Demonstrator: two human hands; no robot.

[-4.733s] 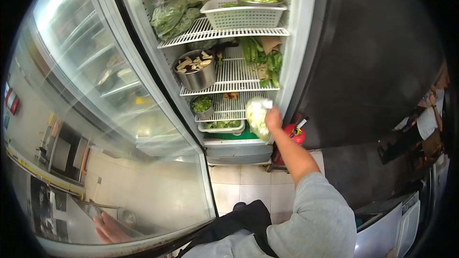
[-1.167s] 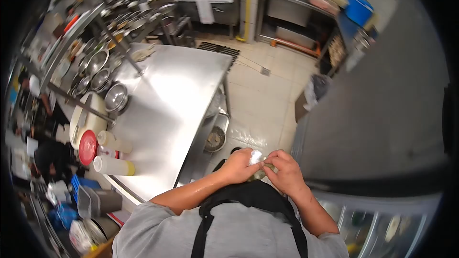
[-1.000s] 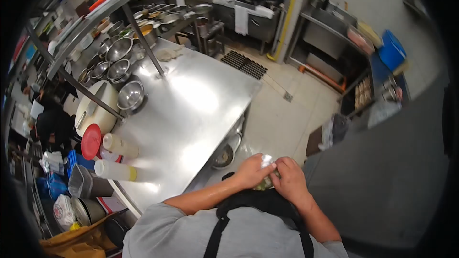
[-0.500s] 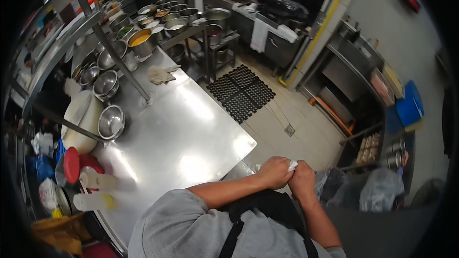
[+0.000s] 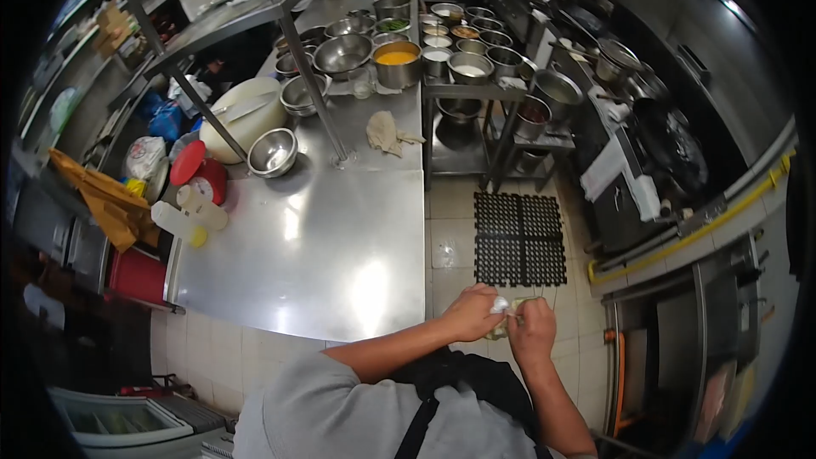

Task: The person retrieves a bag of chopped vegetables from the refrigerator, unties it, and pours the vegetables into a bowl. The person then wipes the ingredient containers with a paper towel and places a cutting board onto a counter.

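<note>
Beside the near right corner of the counter [image 5: 297, 246], my left hand [image 5: 470, 314] grips a bag [image 5: 500, 305], fingers curled; my right hand [image 5: 534, 330] pinches its plastic.

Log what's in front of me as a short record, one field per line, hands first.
left hand: gripping a plastic bag
right hand: fingers on the same bag
bag contents: pale green, mostly hidden
table: steel, left of the hands
on table: squeeze bottles, steel bowl, crumpled cloth, pot of orange liquid
floor: tiled, black mat ahead
</note>
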